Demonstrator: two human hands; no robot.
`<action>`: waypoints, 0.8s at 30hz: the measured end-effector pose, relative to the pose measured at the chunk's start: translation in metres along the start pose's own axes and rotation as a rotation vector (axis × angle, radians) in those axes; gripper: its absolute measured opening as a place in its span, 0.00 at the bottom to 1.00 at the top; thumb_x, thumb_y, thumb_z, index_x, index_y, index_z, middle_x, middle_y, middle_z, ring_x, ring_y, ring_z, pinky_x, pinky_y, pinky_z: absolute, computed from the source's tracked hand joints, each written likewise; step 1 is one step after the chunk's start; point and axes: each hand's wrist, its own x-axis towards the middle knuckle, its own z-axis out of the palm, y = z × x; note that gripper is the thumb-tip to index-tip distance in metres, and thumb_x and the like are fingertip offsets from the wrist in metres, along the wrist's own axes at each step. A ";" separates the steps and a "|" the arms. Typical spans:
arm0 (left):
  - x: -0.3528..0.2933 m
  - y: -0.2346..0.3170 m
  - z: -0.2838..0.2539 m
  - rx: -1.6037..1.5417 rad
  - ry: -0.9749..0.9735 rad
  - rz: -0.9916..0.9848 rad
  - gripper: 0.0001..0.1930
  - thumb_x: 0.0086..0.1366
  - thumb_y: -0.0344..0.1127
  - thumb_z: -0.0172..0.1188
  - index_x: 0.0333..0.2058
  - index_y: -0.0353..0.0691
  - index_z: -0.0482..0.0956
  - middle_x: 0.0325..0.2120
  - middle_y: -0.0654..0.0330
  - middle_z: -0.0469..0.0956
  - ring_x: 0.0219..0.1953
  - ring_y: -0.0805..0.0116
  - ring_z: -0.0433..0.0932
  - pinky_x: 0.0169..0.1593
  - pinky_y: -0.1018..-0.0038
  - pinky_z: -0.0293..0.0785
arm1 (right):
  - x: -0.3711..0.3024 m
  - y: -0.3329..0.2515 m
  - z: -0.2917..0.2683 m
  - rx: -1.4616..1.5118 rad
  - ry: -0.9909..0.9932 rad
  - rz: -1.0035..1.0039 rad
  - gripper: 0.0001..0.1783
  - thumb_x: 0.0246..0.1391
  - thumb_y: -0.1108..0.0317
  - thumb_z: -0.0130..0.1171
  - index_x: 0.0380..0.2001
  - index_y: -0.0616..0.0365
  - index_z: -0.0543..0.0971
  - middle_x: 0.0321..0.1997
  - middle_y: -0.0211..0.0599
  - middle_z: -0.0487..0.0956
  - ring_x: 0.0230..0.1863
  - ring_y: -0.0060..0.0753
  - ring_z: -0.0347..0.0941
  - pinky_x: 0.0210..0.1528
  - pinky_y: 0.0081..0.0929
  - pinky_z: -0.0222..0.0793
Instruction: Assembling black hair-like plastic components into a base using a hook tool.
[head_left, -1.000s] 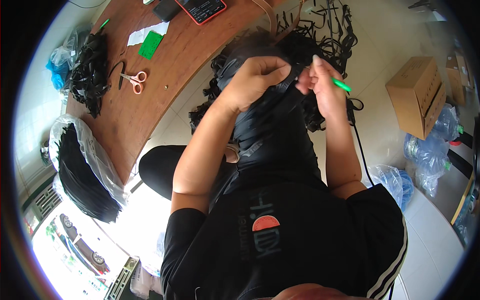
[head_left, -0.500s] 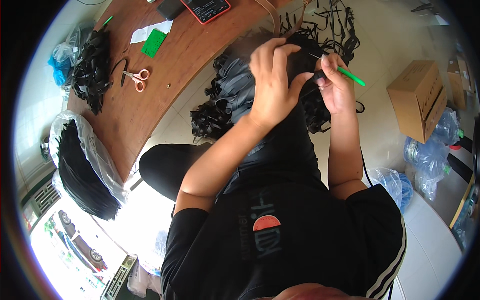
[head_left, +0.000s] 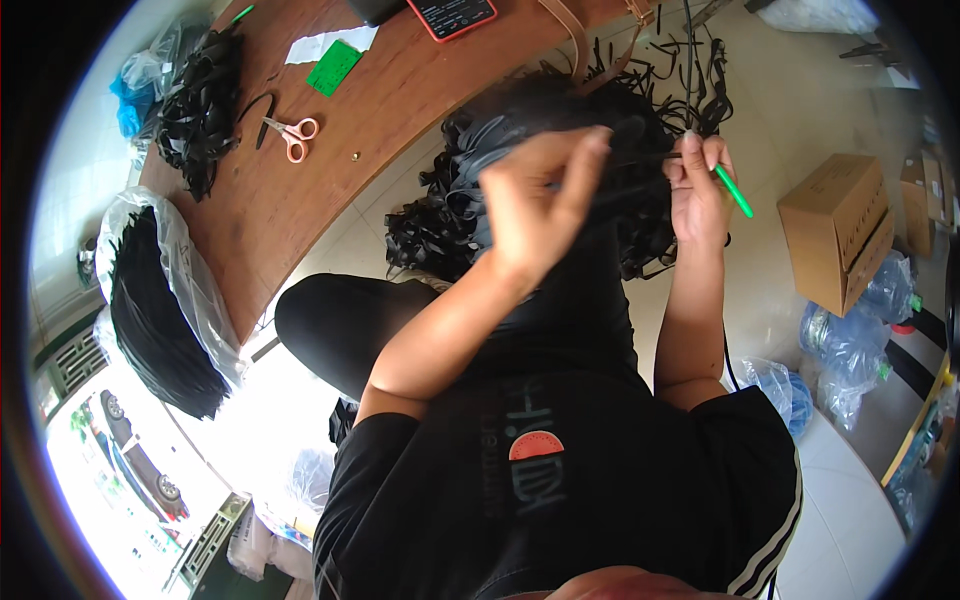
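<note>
My right hand (head_left: pixel 700 195) is closed around a slim tool with a green handle (head_left: pixel 734 190). The handle points down and to the right, out from under the fingers. A thin black strip (head_left: pixel 650 156) stretches leftward from these fingertips. My left hand (head_left: pixel 530 200) is raised on the other side, blurred by motion, with its thumb up. Whether its fingers grip the strip's other end cannot be made out. Below and beyond both hands lies a large heap of black straps (head_left: pixel 455 200), in front of my knees.
On the curved wooden table (head_left: pixel 260 210) at left lie pink-handled scissors (head_left: pixel 297 137), a green square (head_left: pixel 334 68), a phone (head_left: pixel 452 16) and a black strip bundle (head_left: pixel 200 120). A plastic bag (head_left: pixel 180 250) holds more strips. Cardboard box (head_left: pixel 825 235) and plastic bottles (head_left: pixel 845 325) stand at right.
My hands have moved apart, and a dark strip now spans part of the gap. The right hand went slightly right with the green-handled tool. The whole view has shifted a little.
</note>
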 end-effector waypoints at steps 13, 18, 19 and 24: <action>-0.136 0.000 -0.339 0.010 1.112 -0.075 0.15 0.70 0.43 0.55 0.43 0.35 0.80 0.38 0.57 0.81 0.40 0.70 0.80 0.42 0.75 0.75 | 0.055 0.026 -0.095 0.327 0.284 0.216 0.08 0.64 0.69 0.53 0.32 0.62 0.73 0.28 0.32 0.71 0.26 0.24 0.61 0.30 0.22 0.60; -0.216 -0.002 -0.449 0.095 1.264 -0.116 0.11 0.68 0.36 0.59 0.41 0.33 0.80 0.32 0.57 0.82 0.29 0.74 0.79 0.35 0.80 0.78 | 0.073 0.048 -0.097 0.398 0.282 0.312 0.06 0.63 0.72 0.53 0.32 0.62 0.72 0.28 0.35 0.70 0.26 0.27 0.60 0.33 0.26 0.60; -0.228 -0.006 -0.459 0.102 1.152 -0.160 0.11 0.68 0.36 0.59 0.40 0.33 0.80 0.30 0.58 0.82 0.29 0.75 0.79 0.35 0.80 0.79 | 0.077 0.052 -0.097 0.434 0.212 0.381 0.06 0.64 0.72 0.52 0.32 0.62 0.71 0.28 0.33 0.68 0.27 0.27 0.59 0.33 0.25 0.60; -0.216 -0.031 -0.372 -0.030 0.920 -0.439 0.12 0.69 0.40 0.57 0.38 0.35 0.79 0.28 0.61 0.80 0.30 0.76 0.79 0.36 0.78 0.80 | 0.080 0.067 -0.092 0.243 0.292 0.402 0.08 0.66 0.71 0.49 0.30 0.59 0.71 0.26 0.30 0.64 0.26 0.26 0.57 0.33 0.25 0.59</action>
